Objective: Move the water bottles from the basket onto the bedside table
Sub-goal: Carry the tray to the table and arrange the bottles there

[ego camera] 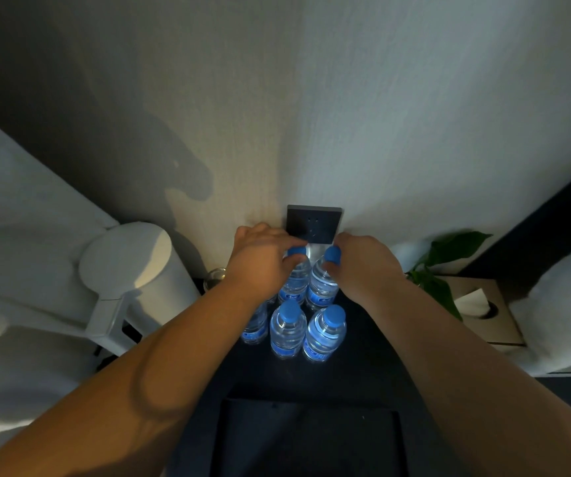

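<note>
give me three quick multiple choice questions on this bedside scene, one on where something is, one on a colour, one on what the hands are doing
1. Where is the tissue box relative to the water bottles?
A. to their right, by the plant
B. to their left
C. between them and the wall

2. What colour are the bottle caps?
A. red
B. white
C. blue

3. What are the left hand and right hand doing?
A. both lie flat on the table
B. each grips the top of a bottle
C. both hold the tissue box

Answers:
1 A, the box sits right of the bottles, beside the leaves.
2 C, every cap in view is blue.
3 B, the left hand grips the left back bottle and the right hand the right back bottle, fingers curled at the caps.
</note>
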